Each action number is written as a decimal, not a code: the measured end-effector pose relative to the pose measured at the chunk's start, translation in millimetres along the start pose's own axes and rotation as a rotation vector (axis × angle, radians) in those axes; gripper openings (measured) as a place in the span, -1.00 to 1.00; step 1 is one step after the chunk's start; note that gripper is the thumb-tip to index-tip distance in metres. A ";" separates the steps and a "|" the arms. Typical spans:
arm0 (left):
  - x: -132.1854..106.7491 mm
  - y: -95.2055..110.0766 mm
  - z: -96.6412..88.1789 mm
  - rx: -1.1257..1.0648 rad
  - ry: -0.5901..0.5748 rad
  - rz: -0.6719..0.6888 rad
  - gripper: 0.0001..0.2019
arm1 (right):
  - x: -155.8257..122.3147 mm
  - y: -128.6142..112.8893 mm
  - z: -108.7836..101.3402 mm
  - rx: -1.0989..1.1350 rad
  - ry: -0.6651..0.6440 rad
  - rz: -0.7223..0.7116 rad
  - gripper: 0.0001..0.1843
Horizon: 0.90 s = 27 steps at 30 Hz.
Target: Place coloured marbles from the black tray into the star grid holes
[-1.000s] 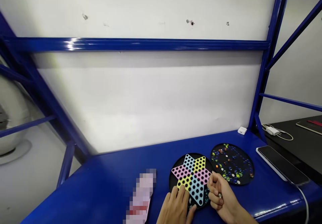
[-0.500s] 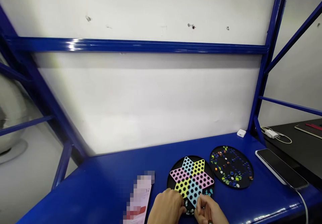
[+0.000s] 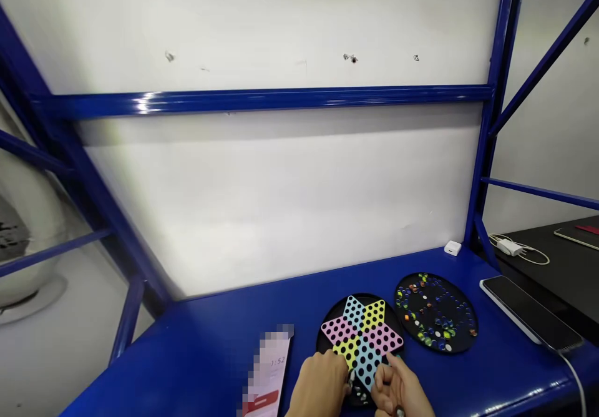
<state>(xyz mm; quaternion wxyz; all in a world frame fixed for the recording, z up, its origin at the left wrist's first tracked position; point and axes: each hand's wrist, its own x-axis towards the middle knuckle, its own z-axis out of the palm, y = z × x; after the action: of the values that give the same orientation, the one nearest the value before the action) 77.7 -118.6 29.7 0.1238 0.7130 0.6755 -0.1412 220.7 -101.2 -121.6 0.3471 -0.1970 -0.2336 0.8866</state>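
A round black game board (image 3: 330, 337) with a pink, yellow and blue star of holes lies near the front of the blue shelf (image 3: 210, 348). My left hand (image 3: 321, 386) rests curled on the board's near left edge, fingertips by some small marbles. My right hand (image 3: 397, 392) is at the board's near right edge with its fingers pinched together over the blue point; what they pinch is too small to make out. To the right lies a black round tray (image 3: 435, 313) scattered with several coloured marbles.
A card or paper (image 3: 266, 373) lies left of the board. A dark phone (image 3: 531, 312) with a cable sits at the shelf's right end, a small white box (image 3: 452, 248) at the back. Blue frame posts and a crossbar (image 3: 262, 100) stand against the white wall. A black desk (image 3: 561, 261) is to the right.
My right hand moved from beside the marble tray down to the board's near edge, next to my left hand. The view shifted slightly.
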 end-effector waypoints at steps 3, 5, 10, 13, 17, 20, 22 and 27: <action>-4.0 7.3 -2.2 0.059 0.014 0.017 -0.80 | -2.2 2.2 3.8 0.037 0.029 -0.024 -0.41; -6.5 11.4 -2.0 0.065 0.025 0.020 -0.80 | -3.8 3.3 5.9 0.042 0.048 -0.020 -0.40; -10.1 14.2 -1.6 0.052 0.031 -0.010 -0.80 | -7.9 3.8 10.1 0.049 0.092 -0.020 -0.38; -9.9 11.7 -1.2 0.050 0.046 0.000 -0.80 | -9.1 2.9 12.0 0.058 0.076 -0.014 -0.40; -7.4 3.5 1.9 0.012 0.087 0.009 -0.78 | -10.0 1.2 12.6 0.060 0.045 0.004 -0.41; -6.4 0.0 4.1 -0.037 0.119 0.042 -0.64 | -10.8 0.9 12.5 0.076 0.079 0.008 -0.41; -6.4 2.1 4.6 -0.045 0.107 0.113 -0.64 | -11.0 1.2 12.8 0.085 0.094 0.009 -0.40; -4.5 13.9 5.6 0.021 0.066 0.187 -0.69 | -10.9 1.5 12.6 0.065 0.088 0.025 -0.38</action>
<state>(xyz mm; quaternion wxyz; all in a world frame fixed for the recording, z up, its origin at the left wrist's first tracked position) 91.2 -125.6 26.0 0.1065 0.7785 0.6082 -0.1127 220.9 -113.4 -110.2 0.3520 -0.2271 -0.1865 0.8887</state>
